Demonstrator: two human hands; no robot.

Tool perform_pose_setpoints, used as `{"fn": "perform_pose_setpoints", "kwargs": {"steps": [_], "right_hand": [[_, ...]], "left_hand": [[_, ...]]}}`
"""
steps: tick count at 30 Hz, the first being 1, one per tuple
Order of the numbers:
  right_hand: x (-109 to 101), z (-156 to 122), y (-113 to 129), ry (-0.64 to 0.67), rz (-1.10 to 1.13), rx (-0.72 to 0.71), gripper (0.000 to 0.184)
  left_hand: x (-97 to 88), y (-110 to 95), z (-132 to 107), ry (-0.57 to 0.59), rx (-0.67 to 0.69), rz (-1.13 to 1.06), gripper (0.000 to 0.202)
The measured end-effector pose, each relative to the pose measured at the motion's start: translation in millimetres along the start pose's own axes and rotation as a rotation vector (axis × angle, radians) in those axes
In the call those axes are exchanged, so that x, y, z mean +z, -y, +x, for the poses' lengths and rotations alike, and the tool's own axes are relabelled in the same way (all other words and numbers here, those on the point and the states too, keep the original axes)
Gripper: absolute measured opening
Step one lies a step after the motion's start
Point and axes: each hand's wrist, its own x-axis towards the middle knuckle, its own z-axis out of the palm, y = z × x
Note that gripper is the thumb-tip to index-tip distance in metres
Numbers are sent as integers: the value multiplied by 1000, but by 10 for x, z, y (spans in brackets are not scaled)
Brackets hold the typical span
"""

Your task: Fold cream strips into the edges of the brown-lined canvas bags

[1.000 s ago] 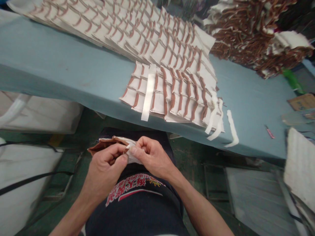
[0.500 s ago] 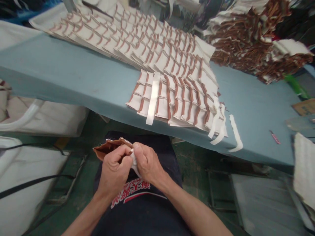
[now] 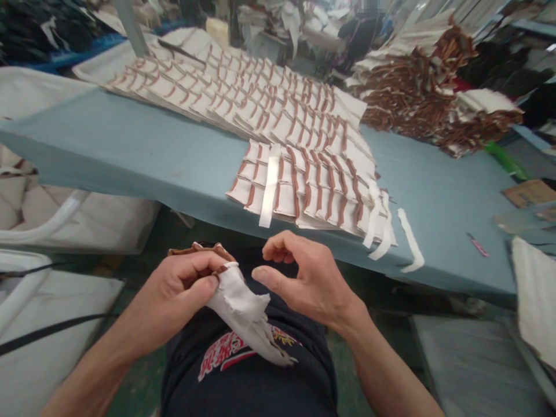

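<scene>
My left hand [image 3: 185, 289] pinches a fabric piece [image 3: 241, 295], brown on one side and white on the other. Its white part hangs down to the right over a dark apron with red lettering [image 3: 234, 350]; a brown folded edge shows behind my fingers. Just right of the cloth is my right hand [image 3: 304, 278], holding nothing, with thumb and curled fingers apart. Beyond my hands, rows of white fabric pieces with brown edges [image 3: 304, 185] overlap on the blue table [image 3: 182, 168]. A white strip [image 3: 270, 185] lies across the nearest rows.
More white strips [image 3: 409, 240] lie at the table's right front edge, near a small pink-handled tool [image 3: 478, 244]. A tall heap of brown and white pieces [image 3: 417, 92] stands at the back right. White bins [image 3: 65, 226] are at the left.
My right hand has let go of the cloth and moved right, its fingers opening. The white part of the piece now hangs in view. My left hand has shifted slightly left, still gripping.
</scene>
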Motion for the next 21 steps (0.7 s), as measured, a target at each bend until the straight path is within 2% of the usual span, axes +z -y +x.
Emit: {"fn": "perform_pose_setpoints", "kwargs": {"steps": [2,4,7,12,15,21], "right_hand": [[3,97,44,-30,50,-249,32],[50,235,38,68,86,-461,42],[105,406,-13,186,27,-615,43],[47,417,-6,302,-153,-547,41],[25,377,24,389,-108,-439,37],[126,329,19,345,100,-183,24]], "left_hand": [[4,-68,-9,16,34,43,24],[12,-120,-35,21,66,80,24],[26,-166,-101,-11,77,124,21],[73,-198,-171,-32,59,190,17],[114,-165,-168,-97,105,263,15],[189,8,-199,-218,288,438,18]]}}
